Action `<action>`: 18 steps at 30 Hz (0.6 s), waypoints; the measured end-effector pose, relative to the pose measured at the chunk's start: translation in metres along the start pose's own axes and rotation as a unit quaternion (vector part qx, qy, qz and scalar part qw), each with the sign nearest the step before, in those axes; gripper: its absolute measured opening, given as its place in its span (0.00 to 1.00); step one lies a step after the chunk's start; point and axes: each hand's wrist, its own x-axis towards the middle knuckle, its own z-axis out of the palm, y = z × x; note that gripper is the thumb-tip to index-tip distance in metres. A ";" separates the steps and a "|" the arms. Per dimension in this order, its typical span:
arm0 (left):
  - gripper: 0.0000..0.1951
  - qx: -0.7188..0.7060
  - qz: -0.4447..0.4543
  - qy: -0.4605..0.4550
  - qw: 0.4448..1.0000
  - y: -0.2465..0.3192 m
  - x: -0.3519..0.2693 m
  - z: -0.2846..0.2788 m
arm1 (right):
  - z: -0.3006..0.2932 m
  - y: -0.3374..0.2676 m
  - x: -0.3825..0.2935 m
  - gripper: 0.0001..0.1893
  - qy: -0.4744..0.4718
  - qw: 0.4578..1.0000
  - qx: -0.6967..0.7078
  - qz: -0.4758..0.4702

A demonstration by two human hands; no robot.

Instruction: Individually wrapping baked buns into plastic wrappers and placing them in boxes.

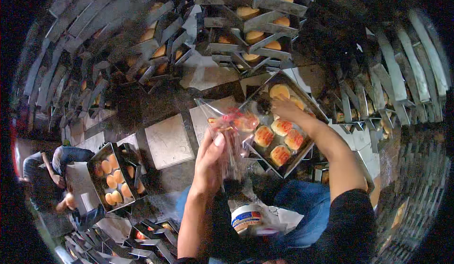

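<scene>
My left hand point(209, 157) grips a clear plastic bag point(234, 122) that carries red print. Crinkles and blur keep me from telling what is inside it. Below the bag's right side is a tilted metal tray point(298, 164) of buns. Toward its near corner lie several buns with orange-red tops point(280, 155). At the far end are plain pale-yellow buns point(279, 91). My right hand point(285, 107) reaches in among these far buns, its fingers pointing down. Its fingertips are blurred, so whether they close on a bun is unclear.
Stacked metal trays with bread point(255, 37) rise ahead, with more tray stacks point(386, 83) at right. Flat pale tiles or boards point(169, 141) lie on the floor. At left, a seated person point(46, 179) is beside a tray of buns point(115, 179). A white tub point(246, 216) sits near my lap.
</scene>
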 end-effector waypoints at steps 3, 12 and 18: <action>0.34 0.010 0.073 0.001 0.997 0.001 -0.003 -0.009 | -0.048 -0.035 -0.057 0.19 0.076 0.988 -0.002 0.134; 0.21 -0.177 0.101 -0.056 0.977 0.005 -0.027 -0.031 | -0.216 -0.289 -0.143 0.33 0.387 0.112 0.889 0.216; 0.19 -0.174 0.097 -0.027 0.979 -0.004 -0.108 -0.029 | -0.290 -0.389 -0.148 0.39 0.247 0.287 0.925 0.027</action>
